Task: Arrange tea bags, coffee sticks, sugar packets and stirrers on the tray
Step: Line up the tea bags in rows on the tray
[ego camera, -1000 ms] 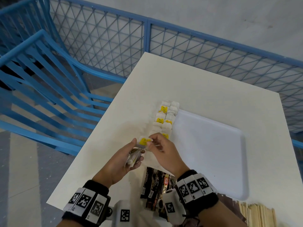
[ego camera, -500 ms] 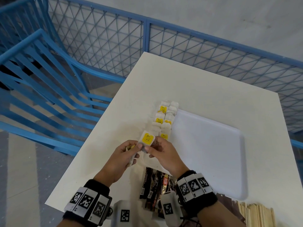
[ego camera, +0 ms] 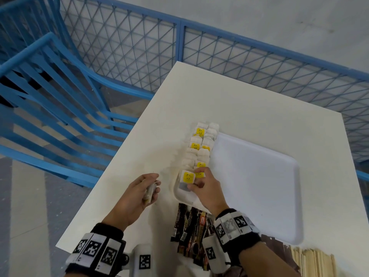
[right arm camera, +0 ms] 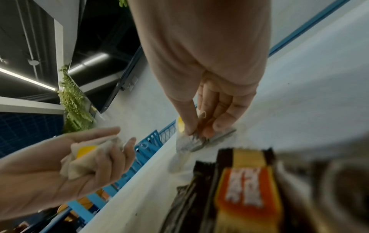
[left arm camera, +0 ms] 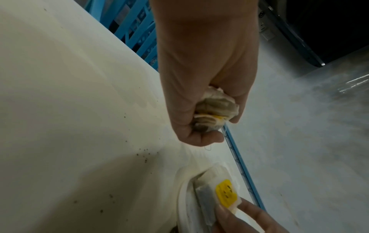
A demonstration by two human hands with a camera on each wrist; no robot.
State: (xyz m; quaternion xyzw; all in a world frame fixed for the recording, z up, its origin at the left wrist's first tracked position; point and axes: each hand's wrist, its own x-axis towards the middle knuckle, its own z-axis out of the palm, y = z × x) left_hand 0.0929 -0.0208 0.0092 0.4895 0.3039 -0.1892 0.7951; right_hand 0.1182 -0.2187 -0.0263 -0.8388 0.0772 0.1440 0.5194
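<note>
A: Tray sits on the white table, tea bags rowed along its left edge?

B: Yes. Right hand pinches one tea bag at the near-left corner; left hand curls around a bunch of tea bags beside it.

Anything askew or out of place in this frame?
Mostly tidy. The tea bags stand in two neat rows along the tray edge. The odd spots: the left hand grips a crumpled bunch of tea bags, and the coffee sticks lie in a loose, overlapping heap off the tray's near edge.
</note>
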